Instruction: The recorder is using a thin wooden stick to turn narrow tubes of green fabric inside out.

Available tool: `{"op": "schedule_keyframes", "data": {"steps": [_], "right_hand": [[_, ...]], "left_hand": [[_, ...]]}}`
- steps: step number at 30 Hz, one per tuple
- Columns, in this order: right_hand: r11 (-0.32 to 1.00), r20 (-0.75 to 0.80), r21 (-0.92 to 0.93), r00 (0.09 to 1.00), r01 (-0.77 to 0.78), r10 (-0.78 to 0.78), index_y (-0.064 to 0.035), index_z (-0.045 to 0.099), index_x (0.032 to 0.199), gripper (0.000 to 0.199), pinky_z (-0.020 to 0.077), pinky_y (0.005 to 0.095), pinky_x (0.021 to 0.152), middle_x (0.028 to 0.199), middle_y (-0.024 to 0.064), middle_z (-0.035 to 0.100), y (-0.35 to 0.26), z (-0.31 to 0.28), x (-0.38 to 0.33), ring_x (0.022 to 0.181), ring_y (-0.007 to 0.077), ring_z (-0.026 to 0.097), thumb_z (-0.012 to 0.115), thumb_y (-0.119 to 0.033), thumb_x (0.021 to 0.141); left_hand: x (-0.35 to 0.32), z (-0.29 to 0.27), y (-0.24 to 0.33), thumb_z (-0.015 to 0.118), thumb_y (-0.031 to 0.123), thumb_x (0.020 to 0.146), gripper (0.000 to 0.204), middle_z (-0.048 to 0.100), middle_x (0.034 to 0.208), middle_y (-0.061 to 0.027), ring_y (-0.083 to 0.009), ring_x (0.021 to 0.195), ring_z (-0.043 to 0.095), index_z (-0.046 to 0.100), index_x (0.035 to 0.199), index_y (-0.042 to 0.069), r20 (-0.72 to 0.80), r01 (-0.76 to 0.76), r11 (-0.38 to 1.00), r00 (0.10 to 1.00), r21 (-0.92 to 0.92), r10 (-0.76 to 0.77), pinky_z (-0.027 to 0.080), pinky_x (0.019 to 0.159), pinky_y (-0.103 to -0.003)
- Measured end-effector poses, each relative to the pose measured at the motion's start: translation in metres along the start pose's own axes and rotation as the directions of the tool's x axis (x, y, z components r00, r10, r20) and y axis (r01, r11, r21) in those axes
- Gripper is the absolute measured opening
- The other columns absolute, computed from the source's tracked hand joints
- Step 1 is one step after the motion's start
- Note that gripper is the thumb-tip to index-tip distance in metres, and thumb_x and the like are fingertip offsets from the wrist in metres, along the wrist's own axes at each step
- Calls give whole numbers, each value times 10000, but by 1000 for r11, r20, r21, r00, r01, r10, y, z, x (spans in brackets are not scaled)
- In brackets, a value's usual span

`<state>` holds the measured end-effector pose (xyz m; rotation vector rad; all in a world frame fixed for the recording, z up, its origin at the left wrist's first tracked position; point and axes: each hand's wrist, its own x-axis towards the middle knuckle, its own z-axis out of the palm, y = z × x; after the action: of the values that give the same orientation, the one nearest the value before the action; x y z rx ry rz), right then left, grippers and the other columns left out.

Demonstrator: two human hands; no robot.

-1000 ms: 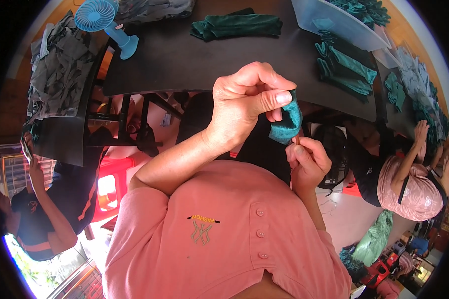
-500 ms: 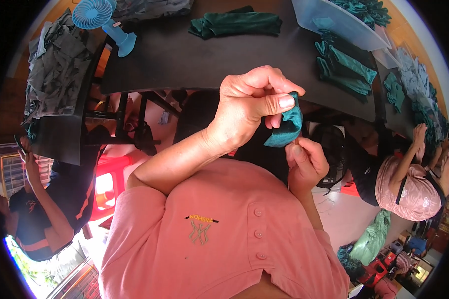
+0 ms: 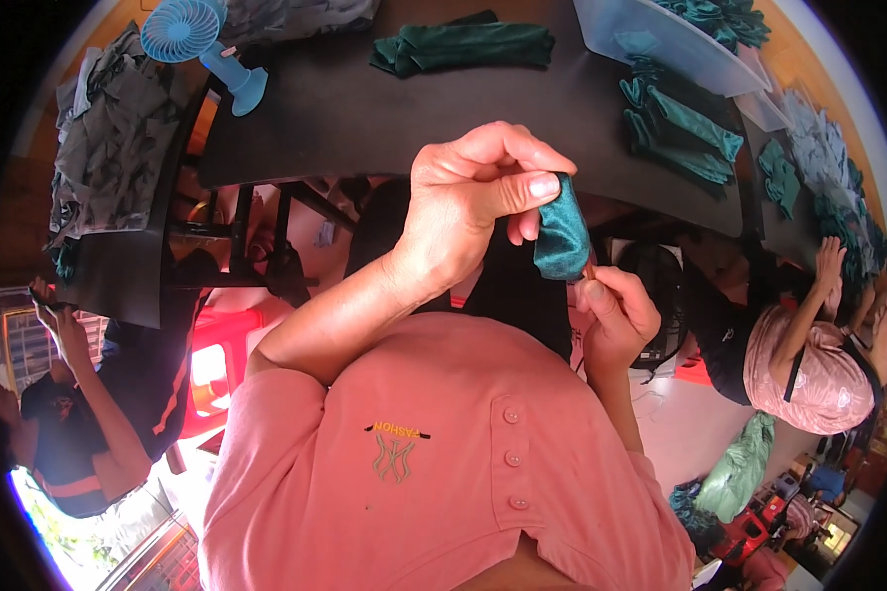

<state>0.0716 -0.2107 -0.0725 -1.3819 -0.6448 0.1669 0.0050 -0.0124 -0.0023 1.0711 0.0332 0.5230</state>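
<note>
Green velvet piece: small, limp and curved, hanging in the air between the two hands, just off the near edge of the black table.
Left hand: thumb and forefinger pinched narrow on the upper end of the velvet, other fingers curled behind it.
Right hand: fingertips closed at the lower end, on what looks like a thin brown thing; too small to tell what it is.
Upper pinch: little of the cloth seems caught there, so a hard pull from below could tug it free and drop it past the table edge.
Lower end: a thin brown thing pressed off-line could snag the pile, poke through or slip out; the left fingers, partly hiding the cloth, would make this harder to notice.
Velvet folds: soft cloth could twist or bunch if the hands pull unevenly.
Table top: folded green cloth at the far side, green strips to the right near a plastic bin; a dropped piece landing among those strips could be hard to pick out.
</note>
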Motion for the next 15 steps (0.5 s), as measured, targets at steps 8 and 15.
{"op": "schedule_keyframes", "data": {"steps": [8, 15], "right_hand": [[563, 403, 660, 867, -497, 293, 64, 622, 882, 77, 361, 258, 481, 673, 111, 585, -5, -1, -3, 523, 121, 491, 626, 4, 834], [806, 182, 445, 921, -391, 346, 56, 628, 887, 74, 362, 244, 486, 674, 93, 587, -2, 1, 0, 522, 104, 477, 634, 19, 823]], "left_hand": [[1, 5, -5, 654, -17, 864, 97, 606, 817, -58, -94, 560, 558, 655, 961, -17, 126, -47, 998, 991, -44, 52, 438, 474, -200], [-1, 1, -13, 663, -10, 861, 52, 620, 827, -58, -88, 558, 553, 637, 906, -7, 64, -24, 1000, 998, -8, 24, 429, 463, -199]]}}
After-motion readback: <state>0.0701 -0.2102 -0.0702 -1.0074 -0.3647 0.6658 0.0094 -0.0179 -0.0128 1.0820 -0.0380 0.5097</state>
